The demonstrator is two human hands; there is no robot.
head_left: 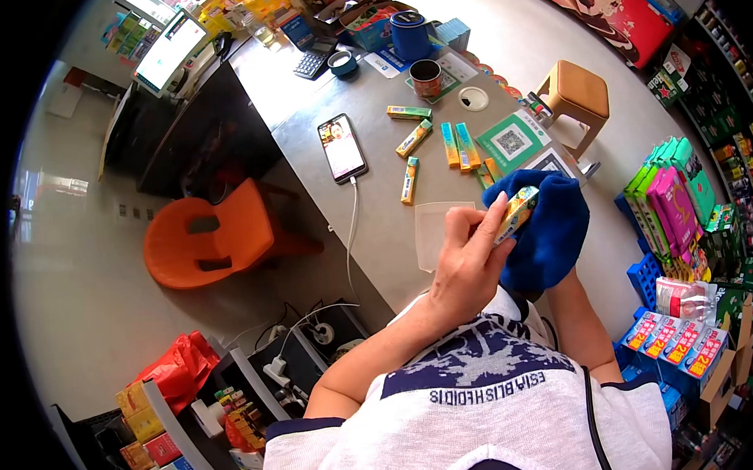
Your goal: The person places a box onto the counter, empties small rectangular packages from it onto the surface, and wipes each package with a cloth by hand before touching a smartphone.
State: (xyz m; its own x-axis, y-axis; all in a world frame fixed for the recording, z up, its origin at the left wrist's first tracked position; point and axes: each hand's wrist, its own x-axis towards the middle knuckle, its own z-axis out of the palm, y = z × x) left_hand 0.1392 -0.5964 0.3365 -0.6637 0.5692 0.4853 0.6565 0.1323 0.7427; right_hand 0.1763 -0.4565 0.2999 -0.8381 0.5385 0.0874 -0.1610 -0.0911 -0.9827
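Observation:
My left hand (470, 252) pinches a small yellow-green pack of gum (520, 212) between thumb and fingers. A dark blue cloth (553, 236) is bunched over my right hand, whose fingers are hidden by it. The pack's far end rests against the cloth. On the grey counter (304, 112) ahead lie several similar packs, among them a single pack (409, 181), a slanted pack (414, 138) and an upright pair (461, 146). Just left of my left hand is a clear plastic tray or lid (443, 224).
A phone (342, 147) on a white cable lies on the counter. Beyond are a brown cup (426, 78), a blue canister (409, 35) and a calculator (311, 64). An orange chair (213, 234) stands left, a stool (574, 92) across the counter, stacked boxes (675, 344) right.

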